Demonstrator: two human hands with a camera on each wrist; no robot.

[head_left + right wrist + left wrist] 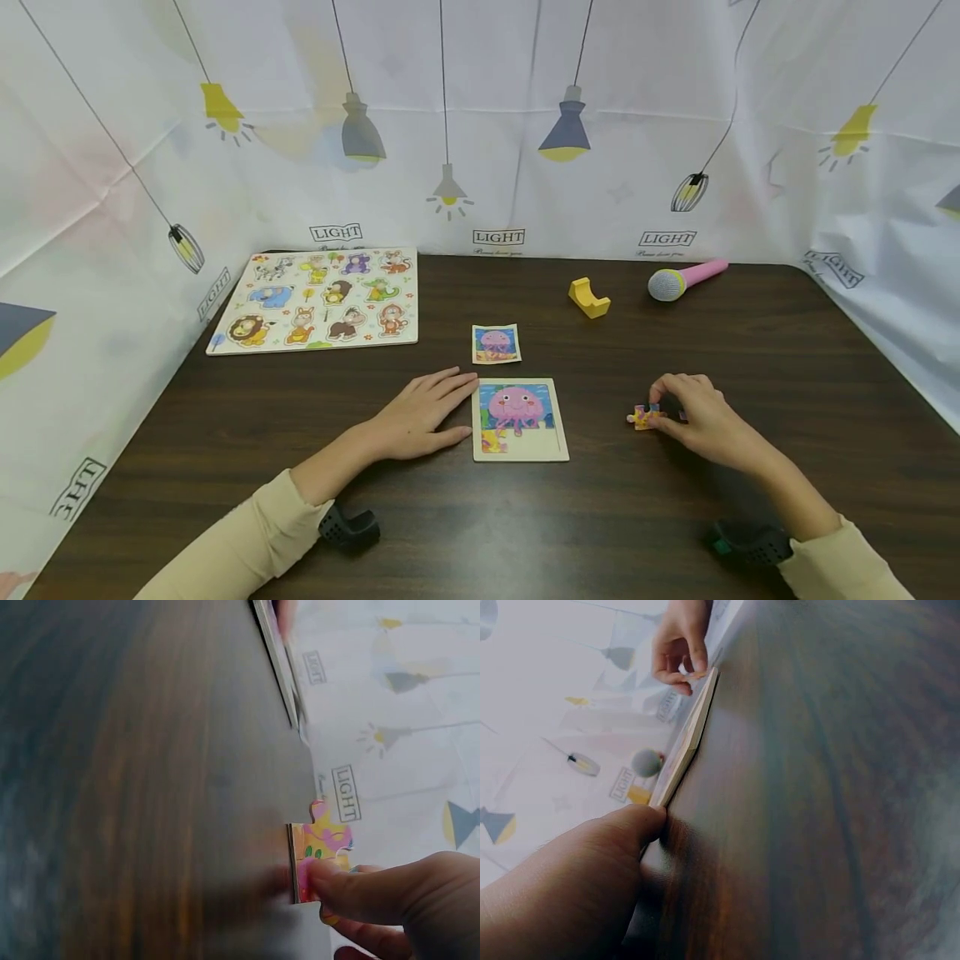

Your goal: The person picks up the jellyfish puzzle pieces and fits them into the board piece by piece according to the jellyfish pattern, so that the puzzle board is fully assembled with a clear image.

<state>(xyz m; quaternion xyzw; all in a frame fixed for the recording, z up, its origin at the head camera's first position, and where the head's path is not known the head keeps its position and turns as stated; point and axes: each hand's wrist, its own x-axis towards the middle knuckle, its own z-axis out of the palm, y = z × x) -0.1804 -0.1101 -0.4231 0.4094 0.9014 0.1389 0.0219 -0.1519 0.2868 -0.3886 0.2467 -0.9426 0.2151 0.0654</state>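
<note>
My left hand (423, 414) lies palm down, fingers straight, its fingertips and thumb at the left edge of a jigsaw puzzle board (557, 446). The board shows a pink jellyfish on blue, with a yellow piece at its lower left and bare wood at lower right. Off to the right of the board, my right hand (701, 419) pinches a yellow and pink puzzle piece (324, 838) between thumb and fingers. Its rounded tab points away from the thumb. Bits of blue and purple show by the fingers in the head view, partly hidden by the hand.
A small jellyfish picture card (496, 344) lies just behind the board. Further back are a yellow curved block (589, 298) and a pink toy microphone (686, 280). An animal puzzle board (322, 302) occupies the back left, near the lamp-patterned cloth (480, 125).
</note>
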